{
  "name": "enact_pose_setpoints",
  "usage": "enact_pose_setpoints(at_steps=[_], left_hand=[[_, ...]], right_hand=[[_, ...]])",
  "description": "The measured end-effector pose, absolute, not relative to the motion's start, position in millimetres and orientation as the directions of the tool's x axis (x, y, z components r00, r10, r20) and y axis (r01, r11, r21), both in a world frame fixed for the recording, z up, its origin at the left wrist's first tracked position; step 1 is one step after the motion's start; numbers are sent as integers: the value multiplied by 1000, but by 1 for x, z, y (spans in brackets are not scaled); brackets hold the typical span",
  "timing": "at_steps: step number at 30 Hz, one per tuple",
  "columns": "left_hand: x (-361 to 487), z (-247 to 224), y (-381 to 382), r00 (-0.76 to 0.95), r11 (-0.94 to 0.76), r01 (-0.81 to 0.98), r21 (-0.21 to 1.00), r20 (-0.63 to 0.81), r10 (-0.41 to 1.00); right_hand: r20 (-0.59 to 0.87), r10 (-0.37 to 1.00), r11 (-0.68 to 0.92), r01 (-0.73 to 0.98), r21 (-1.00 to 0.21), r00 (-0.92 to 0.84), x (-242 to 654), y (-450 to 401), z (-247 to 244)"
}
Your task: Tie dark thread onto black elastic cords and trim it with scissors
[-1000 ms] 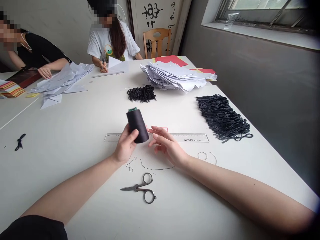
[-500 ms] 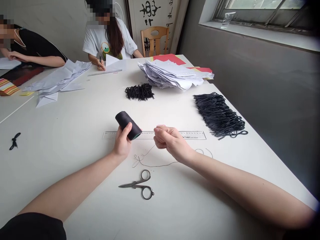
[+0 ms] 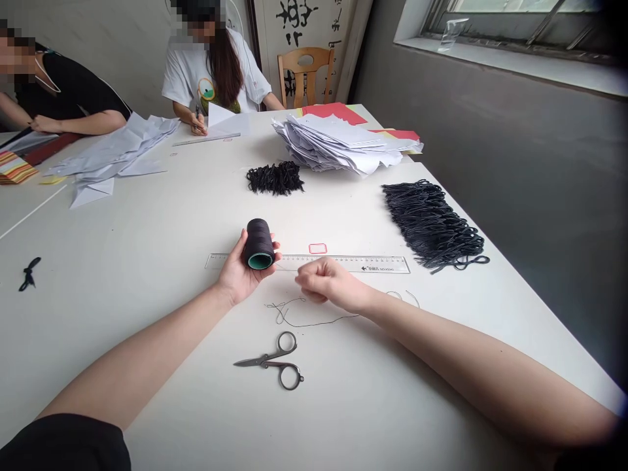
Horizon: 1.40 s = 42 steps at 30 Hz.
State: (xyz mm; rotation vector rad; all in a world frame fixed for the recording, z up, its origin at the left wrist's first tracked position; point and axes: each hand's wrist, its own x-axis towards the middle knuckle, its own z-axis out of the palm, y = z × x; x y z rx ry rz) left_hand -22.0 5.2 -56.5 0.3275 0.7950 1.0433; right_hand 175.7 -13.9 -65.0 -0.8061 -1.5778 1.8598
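A black thread spool (image 3: pixel 259 244) held upright in the left hand (image 3: pixel 239 271), fingers (image 3: pixel 276 247) curled around it, right hand (image 3: pixel 328 281) closed in a loose fist, any hold unclear, beside a clear plastic ruler (image 3: pixel 353 263) on the white table (image 3: pixel 147 216)

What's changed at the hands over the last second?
The left hand has turned the cone of black thread end over end: its green end, on top before, now sits low, facing the camera. The right hand has closed and drawn back from it. The scissors, ruler and black cord loops lie as before.
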Motion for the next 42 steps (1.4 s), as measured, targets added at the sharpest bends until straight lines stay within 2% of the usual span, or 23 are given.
enact_pose_setpoints(at_steps=[3,5,8,11,14,20,25,27,29,31,33,35,37,38,40,42], left_hand=[[-22,-56,5,252,473,-679,562,-426,869],[-23,-56,5,235,453,-698,554,-420,877],[-24,-58,4,229,442,-681,584,-405,885],[-25,-60,3,249,444,-647,620,-379,891],[-25,-63,3,266,438,-631,641,-351,898],[-23,-65,3,250,422,-609,672,-342,906],[-24,-68,2,273,404,-554,727,-300,914],[-24,-70,2,296,385,-511,768,-263,918],[-24,-71,1,310,361,-477,801,-231,922],[-23,-71,0,311,333,-451,828,-204,928],[-21,-72,-3,314,296,-418,859,-169,934],[-20,-73,-6,328,254,-372,893,-129,936],[-18,-75,-8,351,222,-327,919,-100,931],[-18,-75,-9,360,213,-311,926,-92,928],[-17,-76,-11,365,203,-299,933,-85,927],[-16,-75,-11,351,193,-304,933,-79,933]], right_hand=[[-111,635,-116,48,-992,-764,175,-22,-63],[-131,719,-129,54,-990,-683,173,-23,-66],[-61,925,-109,-109,-988,-376,173,-15,-68],[46,999,33,-334,-942,-30,180,0,-59],[127,977,186,-387,-903,172,194,12,-38],[324,902,389,-209,-897,286,218,12,1],[459,735,595,-152,-789,499,230,18,14],[531,718,598,-9,-801,449,235,23,9],[564,796,487,322,-812,220,238,27,1],[461,887,334,670,-663,14,237,28,-9],[372,925,266,821,-506,-71,231,23,-18],[380,915,338,777,-531,-138,219,16,-25],[357,906,420,575,-702,-227,205,8,-34],[296,914,396,446,-803,-278,199,4,-38],[92,909,205,243,-948,-407,189,-2,-47],[-93,831,4,174,-985,-548,183,-7,-55]])
